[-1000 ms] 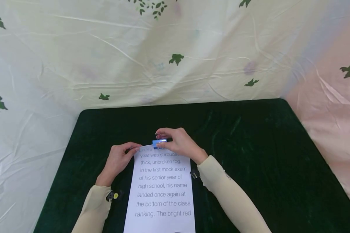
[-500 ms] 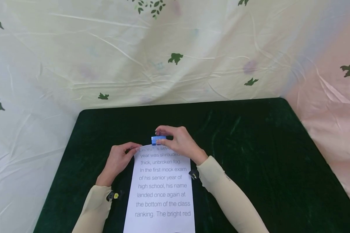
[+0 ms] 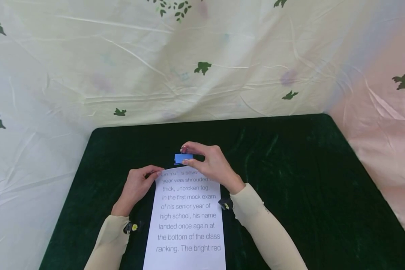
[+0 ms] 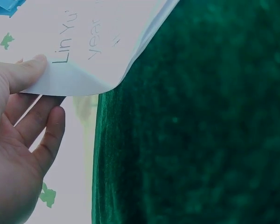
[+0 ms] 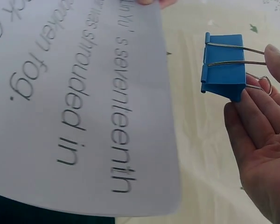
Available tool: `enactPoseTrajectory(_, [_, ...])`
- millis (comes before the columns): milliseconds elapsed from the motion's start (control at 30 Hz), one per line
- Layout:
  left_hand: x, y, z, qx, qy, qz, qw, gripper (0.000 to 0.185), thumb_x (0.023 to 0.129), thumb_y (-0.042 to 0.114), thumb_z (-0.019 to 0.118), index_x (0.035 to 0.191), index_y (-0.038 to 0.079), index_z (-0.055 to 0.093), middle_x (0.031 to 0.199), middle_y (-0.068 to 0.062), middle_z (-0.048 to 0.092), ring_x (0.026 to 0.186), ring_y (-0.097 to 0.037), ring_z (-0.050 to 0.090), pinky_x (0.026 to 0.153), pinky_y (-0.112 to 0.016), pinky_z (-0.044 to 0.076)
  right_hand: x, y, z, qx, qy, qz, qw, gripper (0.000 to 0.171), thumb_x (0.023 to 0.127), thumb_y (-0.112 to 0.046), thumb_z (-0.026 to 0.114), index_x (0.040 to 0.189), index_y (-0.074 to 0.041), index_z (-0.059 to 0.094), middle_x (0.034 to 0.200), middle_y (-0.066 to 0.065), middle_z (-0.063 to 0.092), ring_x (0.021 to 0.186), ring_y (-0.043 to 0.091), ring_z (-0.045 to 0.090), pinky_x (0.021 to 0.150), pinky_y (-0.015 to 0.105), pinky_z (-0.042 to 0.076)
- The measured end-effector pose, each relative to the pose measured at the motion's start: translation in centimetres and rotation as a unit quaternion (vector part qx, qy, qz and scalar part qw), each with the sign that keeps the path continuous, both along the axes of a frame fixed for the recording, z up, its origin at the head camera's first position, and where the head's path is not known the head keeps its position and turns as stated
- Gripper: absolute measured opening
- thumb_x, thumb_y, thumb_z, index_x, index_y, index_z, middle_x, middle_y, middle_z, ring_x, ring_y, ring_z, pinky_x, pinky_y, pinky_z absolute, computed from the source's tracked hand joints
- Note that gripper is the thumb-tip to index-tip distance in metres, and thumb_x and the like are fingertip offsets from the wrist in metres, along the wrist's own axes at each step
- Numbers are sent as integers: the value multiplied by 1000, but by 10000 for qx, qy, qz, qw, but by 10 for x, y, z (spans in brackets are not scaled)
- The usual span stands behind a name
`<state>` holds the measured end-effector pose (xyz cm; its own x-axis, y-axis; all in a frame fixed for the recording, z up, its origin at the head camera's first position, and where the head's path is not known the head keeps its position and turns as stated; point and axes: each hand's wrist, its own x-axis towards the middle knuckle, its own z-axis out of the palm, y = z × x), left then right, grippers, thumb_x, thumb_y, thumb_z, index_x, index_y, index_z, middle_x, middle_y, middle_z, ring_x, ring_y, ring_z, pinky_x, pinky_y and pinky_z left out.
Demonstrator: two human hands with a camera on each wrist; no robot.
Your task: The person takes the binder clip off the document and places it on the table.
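Observation:
A blue binder clip is pinched by its wire handles between the thumb and fingers of my right hand. It sits just beyond the paper's far edge. In the right wrist view the binder clip is apart from the sheet, its mouth side facing the paper. My left hand pinches the far left corner of the printed paper, thumb on top and fingers beneath. The left wrist view shows that raised corner of the paper, its edge seeming more than one sheet thick. The near end of the paper runs out of frame.
A dark green velvet cloth covers the table, whose far edge runs below a pale patterned curtain. Pinkish fabric hangs at the right. A small dark device sits at the left cuff, and another at the right.
The right hand has drawn the binder clip away from the paper's top edge, upward in the head view; it overlapped the edge a second ago. The left hand has stayed put.

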<state>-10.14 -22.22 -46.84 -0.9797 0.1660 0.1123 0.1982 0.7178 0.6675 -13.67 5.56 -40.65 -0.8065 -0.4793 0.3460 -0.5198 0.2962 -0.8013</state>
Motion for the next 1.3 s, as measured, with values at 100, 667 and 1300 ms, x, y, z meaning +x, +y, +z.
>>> enactPoseTrajectory(100, [0, 0, 0, -32, 11, -2, 10000, 17, 102, 9, 66, 115, 11, 77, 112, -11, 77, 84, -19, 65, 68, -31, 47, 3, 4, 4, -34, 52, -25, 10000, 38, 94, -19, 78, 131, -12, 68, 124, -1, 73, 114, 12, 68, 107, 39, 48])
enactPoseTrajectory(667, [-1, 2, 2, -55, 97, -59, 9999, 18, 102, 9, 66, 116, 10, 77, 113, -11, 76, 82, -18, 64, 65, -29, 45, 26, 35, 28, -121, 105, -162, 9997, 42, 92, -14, 80, 131, -13, 64, 127, 1, 72, 121, 19, 67, 108, 48, 46])
enactPoseTrajectory(1300, [-2, 2, 4, -79, 104, -94, 9999, 17, 103, 9, 65, 115, 10, 77, 112, -11, 77, 81, -18, 64, 64, -28, 45, 43, 69, 30, 18, -86, -128, 9999, 54, 89, -12, 83, 138, -9, 61, 129, 3, 71, 122, 23, 67, 107, 53, 47])
